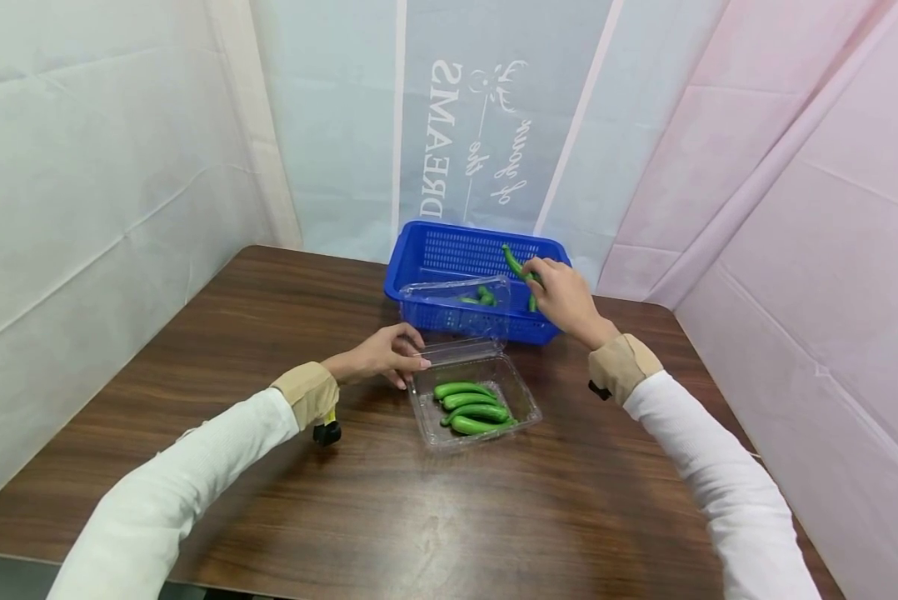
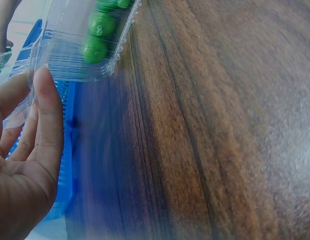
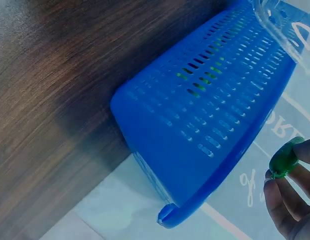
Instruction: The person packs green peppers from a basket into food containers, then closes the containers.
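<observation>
My left hand (image 1: pixel 380 354) pinches the hinge-side corner of a clear plastic clamshell container (image 2: pixel 70 50) between thumb and fingers. Its lid (image 1: pixel 455 321) stands raised, leaning over the front of a blue basket (image 1: pixel 406 258). Several smooth, curved green vegetables (image 1: pixel 475 411) lie side by side in the container's base. Over the basket's right end, my right hand (image 1: pixel 566 302) holds another long green vegetable (image 1: pixel 512 260) in its fingertips. The right wrist view shows this green vegetable (image 3: pixel 284 159) above the basket rim, gripped by thumb and fingers.
More green vegetables (image 1: pixel 486 296) sit inside the basket, partly seen through the lid. The brown wooden table (image 1: pixel 284 517) carries everything. A printed cloth (image 1: pixel 336 117) hangs behind the basket, and pale cloths (image 1: pixel 816 275) close off both sides.
</observation>
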Action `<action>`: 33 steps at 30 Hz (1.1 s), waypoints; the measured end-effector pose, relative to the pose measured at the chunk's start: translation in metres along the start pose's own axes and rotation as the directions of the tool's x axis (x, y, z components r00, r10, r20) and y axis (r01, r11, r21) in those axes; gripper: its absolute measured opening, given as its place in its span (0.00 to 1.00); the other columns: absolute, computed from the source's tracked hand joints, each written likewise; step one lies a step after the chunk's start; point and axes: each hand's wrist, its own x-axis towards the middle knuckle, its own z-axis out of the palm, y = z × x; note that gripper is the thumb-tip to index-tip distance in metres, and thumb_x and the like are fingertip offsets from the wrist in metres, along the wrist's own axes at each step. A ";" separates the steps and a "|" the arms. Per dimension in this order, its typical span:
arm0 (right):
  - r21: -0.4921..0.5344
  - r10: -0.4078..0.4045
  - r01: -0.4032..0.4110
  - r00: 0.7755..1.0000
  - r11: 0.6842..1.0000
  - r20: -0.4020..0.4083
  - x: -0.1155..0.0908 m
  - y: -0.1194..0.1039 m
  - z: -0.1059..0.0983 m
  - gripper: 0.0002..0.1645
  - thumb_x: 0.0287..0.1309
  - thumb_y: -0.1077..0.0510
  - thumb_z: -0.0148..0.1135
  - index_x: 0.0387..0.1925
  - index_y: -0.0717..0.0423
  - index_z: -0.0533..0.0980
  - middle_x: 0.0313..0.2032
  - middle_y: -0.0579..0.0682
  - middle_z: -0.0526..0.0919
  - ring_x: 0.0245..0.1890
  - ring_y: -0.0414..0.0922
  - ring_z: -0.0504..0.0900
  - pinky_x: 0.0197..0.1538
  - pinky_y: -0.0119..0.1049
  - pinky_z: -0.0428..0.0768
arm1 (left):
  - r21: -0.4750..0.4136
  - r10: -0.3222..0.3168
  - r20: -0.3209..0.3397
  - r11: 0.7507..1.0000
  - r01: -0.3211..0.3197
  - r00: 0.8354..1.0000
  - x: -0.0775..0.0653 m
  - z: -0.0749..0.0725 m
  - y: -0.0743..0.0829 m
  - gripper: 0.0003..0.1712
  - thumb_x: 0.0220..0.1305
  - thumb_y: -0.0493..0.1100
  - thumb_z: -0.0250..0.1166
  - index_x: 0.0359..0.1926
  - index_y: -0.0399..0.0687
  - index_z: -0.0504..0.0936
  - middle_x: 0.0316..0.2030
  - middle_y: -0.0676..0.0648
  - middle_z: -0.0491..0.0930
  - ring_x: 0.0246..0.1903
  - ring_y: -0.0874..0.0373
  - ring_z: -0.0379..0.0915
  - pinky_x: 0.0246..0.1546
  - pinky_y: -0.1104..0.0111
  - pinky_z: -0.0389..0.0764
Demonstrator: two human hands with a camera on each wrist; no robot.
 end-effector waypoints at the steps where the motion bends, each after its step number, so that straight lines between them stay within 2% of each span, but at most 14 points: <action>1: 0.001 -0.003 0.003 1.000 1.000 -0.004 -0.001 0.000 -0.001 0.10 0.58 0.61 0.55 0.43 0.52 0.73 0.32 0.49 0.75 0.26 0.46 0.70 0.25 0.40 0.68 | -0.002 0.000 0.001 1.000 0.000 1.000 0.000 0.000 0.000 0.26 0.52 0.41 0.66 0.48 0.40 0.63 0.39 0.30 0.73 0.24 0.48 0.75 0.27 0.49 0.78; 8: 0.015 -0.012 0.013 0.999 1.000 -0.044 -0.010 -0.004 -0.006 0.14 0.57 0.61 0.56 0.47 0.52 0.72 0.36 0.50 0.76 0.27 0.46 0.70 0.25 0.39 0.68 | -0.016 -0.009 0.016 1.000 0.009 1.000 0.001 -0.001 -0.001 0.26 0.53 0.39 0.65 0.49 0.37 0.63 0.39 0.28 0.72 0.24 0.47 0.75 0.27 0.48 0.78; 14: 0.026 -0.061 0.064 0.993 0.998 -0.104 -0.024 -0.009 -0.008 0.17 0.56 0.62 0.57 0.49 0.54 0.71 0.36 0.51 0.76 0.30 0.46 0.71 0.27 0.40 0.70 | 0.004 -0.007 0.004 1.000 0.007 1.000 -0.001 0.001 0.000 0.27 0.52 0.41 0.66 0.49 0.38 0.63 0.38 0.31 0.74 0.24 0.48 0.75 0.26 0.51 0.78; 17: 0.033 -0.084 0.089 0.989 0.996 -0.120 -0.031 -0.012 -0.012 0.17 0.56 0.62 0.57 0.49 0.54 0.71 0.36 0.50 0.76 0.30 0.45 0.70 0.27 0.38 0.69 | -0.004 -0.008 0.017 1.000 0.008 1.000 -0.006 0.003 0.009 0.27 0.53 0.39 0.65 0.50 0.36 0.63 0.39 0.29 0.73 0.25 0.47 0.75 0.28 0.49 0.78; 22: 0.051 -0.124 0.131 0.986 0.990 -0.111 -0.041 -0.017 -0.022 0.17 0.56 0.62 0.57 0.49 0.52 0.71 0.37 0.48 0.76 0.32 0.44 0.71 0.27 0.37 0.70 | -0.025 -0.025 0.041 0.999 0.026 0.999 -0.013 0.005 0.019 0.27 0.54 0.37 0.64 0.51 0.32 0.61 0.41 0.27 0.72 0.27 0.44 0.75 0.32 0.45 0.75; 29: 0.098 -0.253 0.261 0.964 0.960 -0.087 -0.055 -0.031 -0.033 0.20 0.52 0.66 0.60 0.49 0.55 0.71 0.44 0.49 0.75 0.45 0.45 0.70 0.43 0.39 0.71 | -0.015 -0.022 0.045 1.000 0.023 0.999 -0.013 0.004 0.023 0.26 0.54 0.37 0.64 0.50 0.33 0.62 0.41 0.25 0.70 0.26 0.44 0.75 0.33 0.44 0.74; 33: 0.108 -0.316 0.318 0.948 0.942 -0.039 -0.060 -0.043 -0.034 0.20 0.52 0.65 0.61 0.49 0.54 0.71 0.45 0.48 0.75 0.46 0.43 0.70 0.46 0.37 0.71 | -0.011 -0.026 0.053 1.000 0.027 0.998 -0.013 0.003 0.024 0.26 0.54 0.37 0.64 0.50 0.33 0.62 0.42 0.25 0.70 0.27 0.43 0.75 0.33 0.44 0.74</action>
